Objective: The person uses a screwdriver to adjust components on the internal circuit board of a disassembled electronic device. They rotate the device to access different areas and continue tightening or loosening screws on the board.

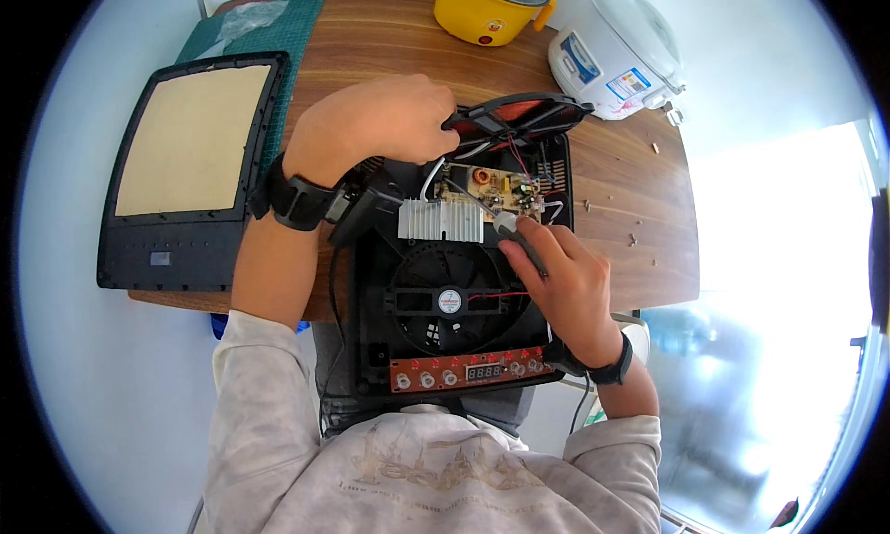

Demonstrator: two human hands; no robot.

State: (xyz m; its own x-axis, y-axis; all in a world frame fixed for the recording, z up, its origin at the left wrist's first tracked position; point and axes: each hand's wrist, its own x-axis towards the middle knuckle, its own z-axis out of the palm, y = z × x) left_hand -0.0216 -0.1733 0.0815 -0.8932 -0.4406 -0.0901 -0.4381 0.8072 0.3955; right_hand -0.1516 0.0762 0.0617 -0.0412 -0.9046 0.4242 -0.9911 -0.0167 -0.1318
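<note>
An opened black appliance housing (369,320) rests over the table's front edge, exposing a fan (425,277), a finned heatsink (428,219), a circuit board (501,184) and a control strip (427,364). My left hand (389,117) is closed on the near-left edge of a black-framed coil disc (514,117), raised over the housing's back with wires hanging from it. My right hand (561,270) grips a grey-handled screwdriver (504,224), its shaft angled toward the board beside the heatsink. Its exact tip contact is unclear.
The wooden table (640,256) carries a black cover panel (185,154) on a green mat (306,15) at left, with a plastic bag (243,19). A yellow pot (482,6) and white rice cooker (612,57) stand behind. Several small screws (633,238) lie at right.
</note>
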